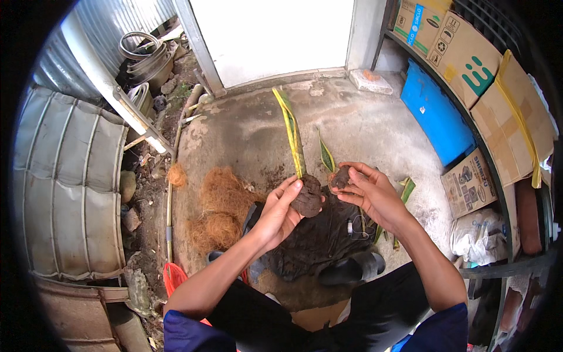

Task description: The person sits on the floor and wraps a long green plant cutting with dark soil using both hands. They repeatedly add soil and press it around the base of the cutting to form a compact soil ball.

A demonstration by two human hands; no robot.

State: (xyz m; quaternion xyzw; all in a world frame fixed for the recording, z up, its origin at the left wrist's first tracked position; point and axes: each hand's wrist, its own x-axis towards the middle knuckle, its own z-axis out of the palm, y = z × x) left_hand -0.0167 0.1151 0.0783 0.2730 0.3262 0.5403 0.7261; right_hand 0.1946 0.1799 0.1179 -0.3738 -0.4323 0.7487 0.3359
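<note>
My left hand (279,211) is closed around a dark ball of wet soil (308,198). From the top of that ball rises a long snake plant leaf (294,136), green with yellow edges. A smaller lump of soil (341,177) sits between the thumb and fingers of my right hand (374,191), apart from the ball. Behind the right fingers a shorter variegated leaf (326,156) points up; its base is hidden. Beneath both hands a black plastic sheet (303,246) is spread, with a small white spool (350,227) and thin thread on it.
Brown coconut fibre (220,220) lies in clumps left of the sheet. Cut leaf pieces (407,190) rest at the right. A black sandal (352,268) is near my legs. Shelving with cardboard boxes (466,57) and a blue bin (433,112) borders the right side.
</note>
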